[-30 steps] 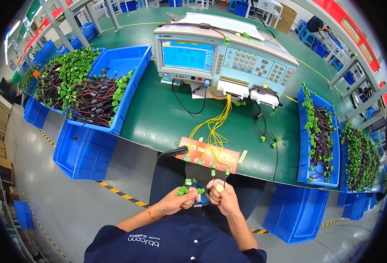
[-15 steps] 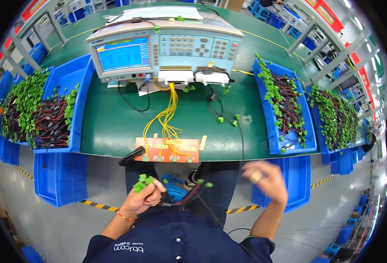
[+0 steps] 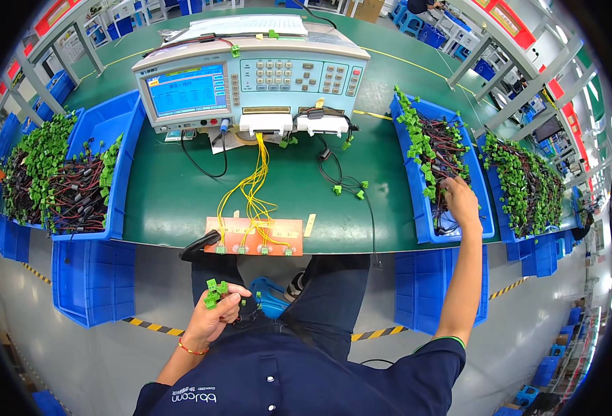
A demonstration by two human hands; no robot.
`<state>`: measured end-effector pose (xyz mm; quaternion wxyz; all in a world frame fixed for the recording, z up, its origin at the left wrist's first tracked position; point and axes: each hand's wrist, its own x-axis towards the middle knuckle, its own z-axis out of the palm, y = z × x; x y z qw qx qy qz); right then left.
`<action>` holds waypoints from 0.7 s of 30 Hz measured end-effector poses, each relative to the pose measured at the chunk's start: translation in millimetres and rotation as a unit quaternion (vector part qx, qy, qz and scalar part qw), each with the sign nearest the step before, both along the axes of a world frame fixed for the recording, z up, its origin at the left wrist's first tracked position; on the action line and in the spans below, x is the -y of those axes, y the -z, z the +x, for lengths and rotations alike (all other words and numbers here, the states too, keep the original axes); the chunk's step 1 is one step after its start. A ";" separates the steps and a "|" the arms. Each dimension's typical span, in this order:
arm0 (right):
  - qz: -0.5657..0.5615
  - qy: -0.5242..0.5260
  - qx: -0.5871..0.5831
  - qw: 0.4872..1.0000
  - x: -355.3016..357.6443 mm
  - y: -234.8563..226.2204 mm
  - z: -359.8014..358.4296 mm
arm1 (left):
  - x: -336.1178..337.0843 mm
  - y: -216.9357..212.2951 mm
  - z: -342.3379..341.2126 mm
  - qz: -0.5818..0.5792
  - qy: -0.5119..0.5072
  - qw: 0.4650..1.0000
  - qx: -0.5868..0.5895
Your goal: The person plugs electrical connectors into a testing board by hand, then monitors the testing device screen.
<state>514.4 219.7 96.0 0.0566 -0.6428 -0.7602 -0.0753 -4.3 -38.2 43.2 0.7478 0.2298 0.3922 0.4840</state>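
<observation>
My left hand (image 3: 216, 315), in front of my body below the table edge, is closed round cables with green connectors (image 3: 214, 292) that stick out above the thumb. Its index finger points to the right, and dark wire hangs beneath it. My right arm is stretched out to the right. The fingers of my right hand (image 3: 460, 201) are curled down among black and red cables (image 3: 446, 147) in the right blue bin (image 3: 422, 215). Their tips are partly hidden, so I cannot make out what they hold.
On the green table stands a tester (image 3: 250, 80) with a lit screen. Yellow wires (image 3: 254, 180) run from it to an orange connector board (image 3: 285, 227) at the front edge. A left bin (image 3: 120, 201) and an outer right bin (image 3: 524, 184) hold more cables. A black cable (image 3: 344, 182) lies mid-table.
My right hand has moved from beside the table edge up into the right bin. The cable with green ends that trailed across my lap is gone from there. The tester's screen shows something different.
</observation>
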 end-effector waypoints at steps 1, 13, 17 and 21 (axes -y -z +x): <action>0.000 0.000 0.000 1.000 1.5 -3.5 2.2 | 0.0 0.7 -0.1 -0.005 0.004 1.000 -0.008; -0.198 0.059 -0.150 0.967 38.2 1.9 4.6 | -11.2 4.0 10.2 -0.003 0.026 0.999 -0.024; -0.071 0.017 -0.466 0.882 45.3 4.8 33.5 | -13.2 2.7 12.9 0.016 0.038 0.999 -0.026; 0.080 -0.009 -0.555 0.828 65.8 -48.1 -28.3 | -10.3 1.1 14.3 0.012 0.008 1.000 -0.025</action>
